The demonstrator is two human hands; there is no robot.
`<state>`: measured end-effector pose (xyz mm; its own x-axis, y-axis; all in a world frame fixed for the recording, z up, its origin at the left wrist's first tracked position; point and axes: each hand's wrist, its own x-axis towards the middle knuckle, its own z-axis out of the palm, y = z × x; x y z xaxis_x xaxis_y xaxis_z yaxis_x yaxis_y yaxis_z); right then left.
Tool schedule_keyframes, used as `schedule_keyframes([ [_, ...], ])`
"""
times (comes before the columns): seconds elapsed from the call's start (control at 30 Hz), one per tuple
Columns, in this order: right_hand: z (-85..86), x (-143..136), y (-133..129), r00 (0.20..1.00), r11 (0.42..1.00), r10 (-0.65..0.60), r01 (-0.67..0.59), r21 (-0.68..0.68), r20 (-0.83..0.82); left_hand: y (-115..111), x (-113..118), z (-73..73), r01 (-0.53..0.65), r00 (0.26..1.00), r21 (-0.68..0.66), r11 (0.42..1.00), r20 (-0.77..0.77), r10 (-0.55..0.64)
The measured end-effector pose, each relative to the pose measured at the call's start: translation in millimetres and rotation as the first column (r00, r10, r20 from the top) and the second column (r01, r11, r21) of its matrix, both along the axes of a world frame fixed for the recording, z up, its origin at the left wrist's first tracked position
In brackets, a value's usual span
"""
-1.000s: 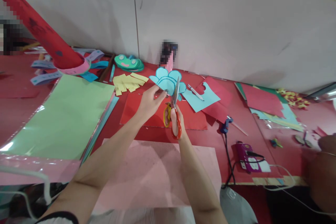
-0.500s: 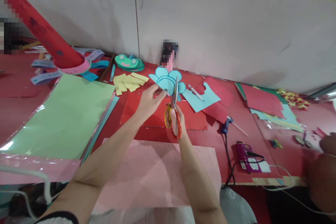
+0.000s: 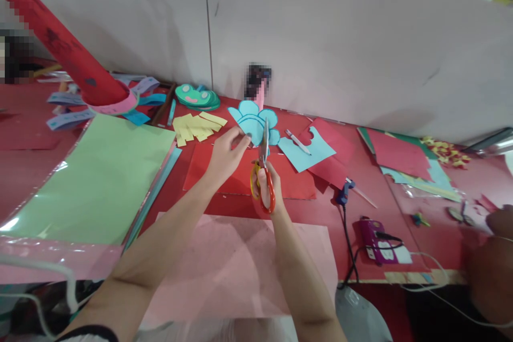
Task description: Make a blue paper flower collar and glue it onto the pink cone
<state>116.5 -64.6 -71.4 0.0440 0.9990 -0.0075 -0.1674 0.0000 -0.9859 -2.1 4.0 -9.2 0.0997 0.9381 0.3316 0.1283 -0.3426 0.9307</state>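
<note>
Pinched in my left hand [image 3: 229, 150] is a light-blue paper flower shape [image 3: 249, 117] with rounded, dark-outlined petals. My right hand [image 3: 273, 179] grips a pair of scissors [image 3: 264, 150], its handles one red-orange and one yellow. The metal blades point upward and overlap the right part of the flower, close to its lower right petals. Beneath both hands lies a red sheet [image 3: 224, 173]. To the right of the scissors are a light-blue paper offcut [image 3: 320, 150] and a white pen [image 3: 297, 142] resting on it.
Yellow paper strips [image 3: 196, 127] and green frog-face cutouts [image 3: 197, 97] lie at the back left. A packet of green paper [image 3: 100, 181] is on the left, below a red paper tube [image 3: 60, 37]. On the right are a blue glue gun [image 3: 345, 190] and a purple box [image 3: 374, 240] with cables.
The flower has tilted and turned slightly in my left hand, its right petals now sitting higher. The scissors have shifted a little to the left.
</note>
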Motion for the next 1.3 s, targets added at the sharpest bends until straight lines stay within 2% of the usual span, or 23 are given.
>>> schedule_keyframes([
  [0.17,-3.2,-0.8,-0.5,1.0,1.0,-0.006,0.006,-0.007,0.001,-0.3,1.1,-1.3,-0.014,1.0,0.013,1.0,-0.019,0.014],
  [0.27,-4.7,-0.7,1.1,1.0,0.999,0.007,-0.008,0.035,0.017,0.6,1.1,-2.3,-0.012,1.0,0.001,1.0,-0.026,0.012],
  [0.4,-6.1,-1.1,4.6,0.999,0.994,0.024,-0.028,0.11,0.033,1.5,-0.2,-2.3,0.04,0.997,0.024,0.999,-0.062,-0.038],
  [0.6,-1.8,0.1,5.5,1.0,0.992,0.007,-0.007,0.125,0.006,-0.8,-1.7,2.2,0.111,0.975,0.044,0.993,-0.199,-0.1],
  [1.3,2.6,0.5,2.9,1.0,0.995,-0.017,0.019,0.101,-0.022,2.9,-5.0,1.0,0.154,0.966,-0.017,0.988,-0.206,-0.154],
])
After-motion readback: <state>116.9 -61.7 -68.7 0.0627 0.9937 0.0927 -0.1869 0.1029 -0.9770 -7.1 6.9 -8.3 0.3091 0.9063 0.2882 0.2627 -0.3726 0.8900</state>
